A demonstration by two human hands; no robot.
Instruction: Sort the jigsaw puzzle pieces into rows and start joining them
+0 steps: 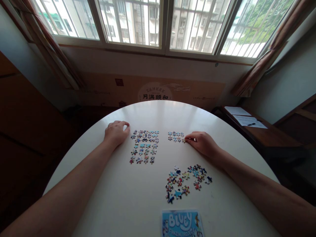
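My right hand [203,142] pinches a small jigsaw puzzle piece [184,140] at the right end of a short block of puzzle pieces [175,134] laid in two rows. On the left side of the table, my left hand [116,132] rests with its fingers loosely curled; what lies under them, if anything, is hidden. Just right of it, a larger block of puzzle pieces [145,145] is set out in several rows. Nearer to me, a loose pile of mixed puzzle pieces [178,180] spreads over the tabletop, many of them overlapping.
The round white table [111,204] fills the middle. At its near edge lies a blue "Bluey" picture card or box [182,224]. A wooden side desk [278,135] on the right bears papers [249,121] and a pen [251,124]. Barred windows [133,23] stand beyond.
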